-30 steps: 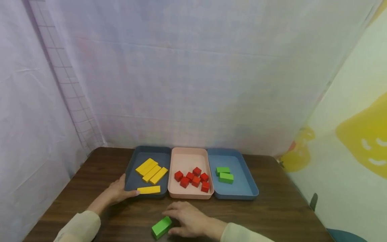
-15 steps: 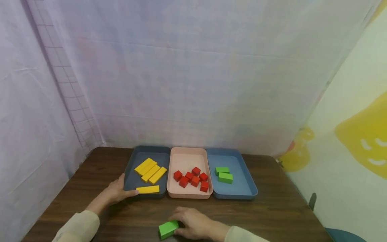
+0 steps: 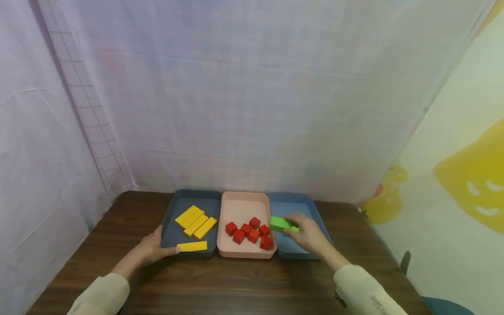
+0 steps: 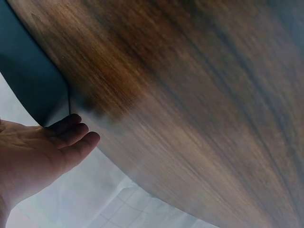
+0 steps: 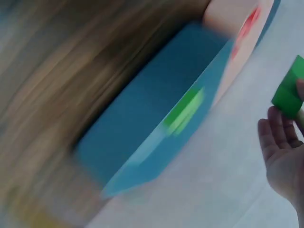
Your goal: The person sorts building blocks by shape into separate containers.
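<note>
My right hand (image 3: 305, 232) pinches a green block (image 3: 278, 224) over the blue tray (image 3: 305, 251). In the right wrist view, the held green block (image 5: 289, 90) shows at the right edge, clear above the tray. Green blocks (image 5: 184, 111) lie blurred inside the tray there; in the head view my hand mostly hides them. At the dark blue tray's (image 3: 169, 232) front left corner rests my left hand (image 3: 147, 250), thumb stretched along the front rim beside a yellow block (image 3: 193, 246). Its fingers (image 4: 71, 137) lie extended against the tray's outer wall in the left wrist view.
Between the two blue trays stands a pink tray (image 3: 247, 253) holding several red cubes (image 3: 253, 236). Several more yellow blocks (image 3: 194, 222) lie in the dark blue tray. All three trays stand side by side on a dark wooden table (image 3: 236, 284), with a white curtain (image 3: 252, 109) behind.
My right hand has taken hold of the green block at the table's front, lifted it and carried it right and back over the blue tray. My left hand has stayed in place.
</note>
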Motion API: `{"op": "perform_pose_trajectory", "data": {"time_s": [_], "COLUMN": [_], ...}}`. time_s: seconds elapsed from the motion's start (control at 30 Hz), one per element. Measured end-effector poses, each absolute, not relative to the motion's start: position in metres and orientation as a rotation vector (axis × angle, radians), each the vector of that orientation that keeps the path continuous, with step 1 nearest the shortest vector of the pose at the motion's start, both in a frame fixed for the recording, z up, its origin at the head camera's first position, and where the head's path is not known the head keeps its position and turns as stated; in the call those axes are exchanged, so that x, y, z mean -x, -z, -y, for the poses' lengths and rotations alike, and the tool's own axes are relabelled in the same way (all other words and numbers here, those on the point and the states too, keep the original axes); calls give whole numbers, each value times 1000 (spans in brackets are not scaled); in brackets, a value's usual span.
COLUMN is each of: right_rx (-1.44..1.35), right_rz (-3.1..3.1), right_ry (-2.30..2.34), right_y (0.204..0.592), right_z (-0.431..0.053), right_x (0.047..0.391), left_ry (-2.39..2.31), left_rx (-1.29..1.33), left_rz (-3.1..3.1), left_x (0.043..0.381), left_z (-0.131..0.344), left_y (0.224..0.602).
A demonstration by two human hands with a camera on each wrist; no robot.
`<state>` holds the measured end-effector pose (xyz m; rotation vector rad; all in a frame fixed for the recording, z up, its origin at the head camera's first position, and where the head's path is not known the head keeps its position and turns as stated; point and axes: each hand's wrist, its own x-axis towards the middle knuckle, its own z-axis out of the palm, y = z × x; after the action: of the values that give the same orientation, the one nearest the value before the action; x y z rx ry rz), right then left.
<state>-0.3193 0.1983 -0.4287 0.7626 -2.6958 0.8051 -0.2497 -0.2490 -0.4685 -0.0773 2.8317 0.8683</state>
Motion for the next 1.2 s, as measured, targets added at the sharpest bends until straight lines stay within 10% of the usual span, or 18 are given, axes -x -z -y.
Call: {"op": "perform_pose_trajectory", "data": {"time_s": [0.3, 1.2], "right_rx": [-570, -413], "right_rz": [2892, 2747], "right_ry": [-705, -502], "right_y": [461, 488], "right_z": [-255, -228], "right_x": [350, 342], "left_ry": [-850, -833], "left_rx": [80, 72], "left_rz": [-2841, -2840], "left_x": [251, 250], "left_z": [250, 248], "left_y": [469, 467]}}
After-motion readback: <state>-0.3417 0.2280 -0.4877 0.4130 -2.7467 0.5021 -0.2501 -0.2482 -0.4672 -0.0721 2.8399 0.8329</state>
